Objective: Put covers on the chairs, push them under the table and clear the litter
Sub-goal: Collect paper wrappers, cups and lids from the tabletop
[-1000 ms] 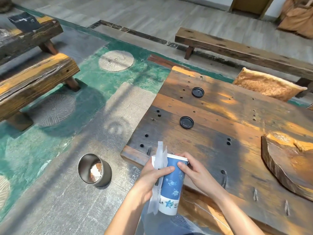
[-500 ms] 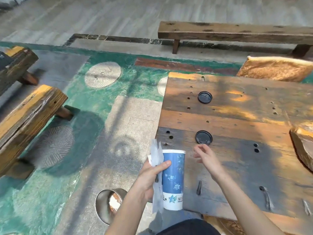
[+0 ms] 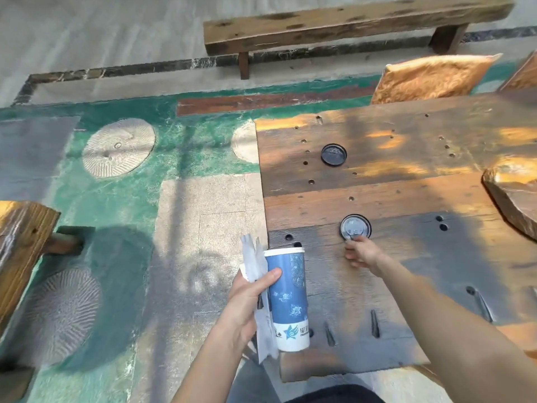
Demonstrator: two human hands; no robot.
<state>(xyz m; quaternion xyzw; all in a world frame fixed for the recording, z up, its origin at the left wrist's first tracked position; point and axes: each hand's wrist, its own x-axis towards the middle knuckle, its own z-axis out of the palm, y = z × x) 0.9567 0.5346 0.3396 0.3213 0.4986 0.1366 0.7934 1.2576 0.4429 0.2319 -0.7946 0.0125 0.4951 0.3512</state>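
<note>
While the left hand [image 3: 250, 295] grips a tall blue paper cup [image 3: 289, 298] upright at the near left corner of the plank table [image 3: 406, 184], thumb across its front, it also pins some white paper wrappers [image 3: 254, 263] against the cup's left side. The right hand [image 3: 363, 253] reaches out over the tabletop, fingertips bent down onto the near rim of a black cup lid [image 3: 355, 226]; I cannot tell if they pinch it or only touch it. A second black lid [image 3: 333, 154] lies flat farther back, well apart from the first. A thick wood slab [image 3: 514, 193] sits on the table's right side. Beyond the far edge a golden cushion [image 3: 430, 78] shows, then a long wooden bench [image 3: 334, 27]. Another bench end [image 3: 20, 245] stands left, on the green floor.
</note>
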